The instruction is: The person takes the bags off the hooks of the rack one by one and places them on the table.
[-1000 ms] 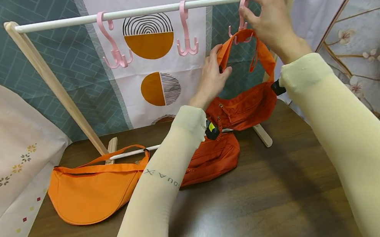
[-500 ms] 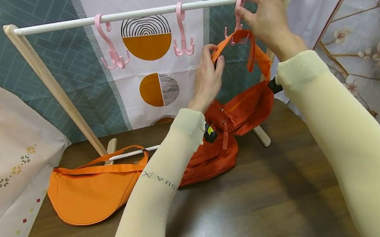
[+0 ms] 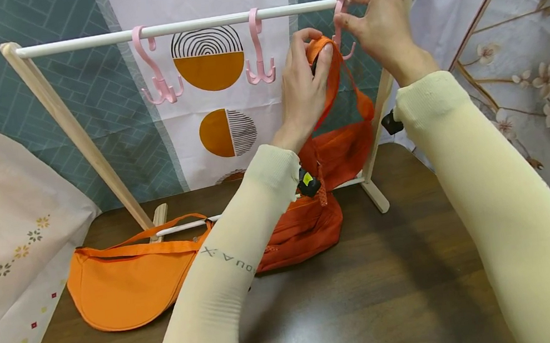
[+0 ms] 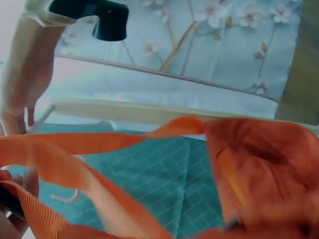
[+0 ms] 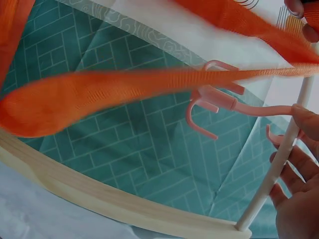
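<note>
My left hand (image 3: 303,84) grips the orange strap (image 3: 331,90) of a red-orange waist bag (image 3: 348,152), which hangs below it, left of the right-hand pink hook (image 5: 214,97). In the right wrist view, the strap passes in front of that hook's prongs, blurred by motion. My right hand (image 3: 381,29) pinches the hook's upper stem against the white rail (image 5: 269,184), thumb on one side and fingers behind. A dark buckle shows by the left fingers. The left forearm partly hides a second red-orange bag (image 3: 311,232) on the table.
Two more pink hooks, one at the left (image 3: 157,80) and one in the middle (image 3: 259,56), hang from the rail. Wooden posts (image 3: 77,136) hold the rail up. A light-orange bag (image 3: 130,281) lies at the table's left. Patterned cloths (image 3: 512,85) hang around.
My left hand has risen, lifting the strap off the right hook and drawing it leftward. The bag has swung left with it. The right hand stays at the hook.
</note>
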Tool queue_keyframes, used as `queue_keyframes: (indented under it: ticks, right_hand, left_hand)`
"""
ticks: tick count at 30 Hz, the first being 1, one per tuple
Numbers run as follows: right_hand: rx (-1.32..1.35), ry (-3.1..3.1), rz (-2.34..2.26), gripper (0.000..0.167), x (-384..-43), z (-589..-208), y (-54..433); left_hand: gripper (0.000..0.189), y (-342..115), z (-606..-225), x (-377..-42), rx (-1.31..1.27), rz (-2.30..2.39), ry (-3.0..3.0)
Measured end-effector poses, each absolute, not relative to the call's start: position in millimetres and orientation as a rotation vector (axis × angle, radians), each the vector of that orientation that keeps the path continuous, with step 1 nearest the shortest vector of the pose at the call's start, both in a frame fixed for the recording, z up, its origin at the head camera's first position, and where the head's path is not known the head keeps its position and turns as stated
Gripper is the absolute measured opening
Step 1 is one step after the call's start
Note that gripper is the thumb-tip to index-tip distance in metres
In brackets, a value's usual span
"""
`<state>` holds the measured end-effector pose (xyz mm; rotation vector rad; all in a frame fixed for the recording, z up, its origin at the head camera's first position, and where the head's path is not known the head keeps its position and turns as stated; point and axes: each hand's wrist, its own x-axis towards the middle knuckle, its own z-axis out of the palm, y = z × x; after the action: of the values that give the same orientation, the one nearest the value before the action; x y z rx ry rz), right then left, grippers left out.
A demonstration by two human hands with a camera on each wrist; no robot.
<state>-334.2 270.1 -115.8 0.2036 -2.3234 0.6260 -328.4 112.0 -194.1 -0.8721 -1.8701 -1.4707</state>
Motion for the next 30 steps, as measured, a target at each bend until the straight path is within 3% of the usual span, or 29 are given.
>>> queue_keyframes:
  ticks: [15, 22, 30]
  right_hand:
    - [0.260, -2.402, 0.672, 0.050, -326.4, -115.5, 270.9]
    - [0.421, -2.146, 0.779, 0.042, -300.0, -123.9, 258.2]
    - [0.808, -2.331, 1.059, 0.074, -263.1, -154.0, 243.2]
  left_hand:
    - [0.029, 93.3, -183.7, -317.0, -0.937, -1.337, -2.093]
    - [0.028, 80.6, -179.2, -311.6, -0.977, -1.305, -2.158]
    - [0.031, 66.1, -176.0, -310.9, -0.949, -1.268, -2.175]
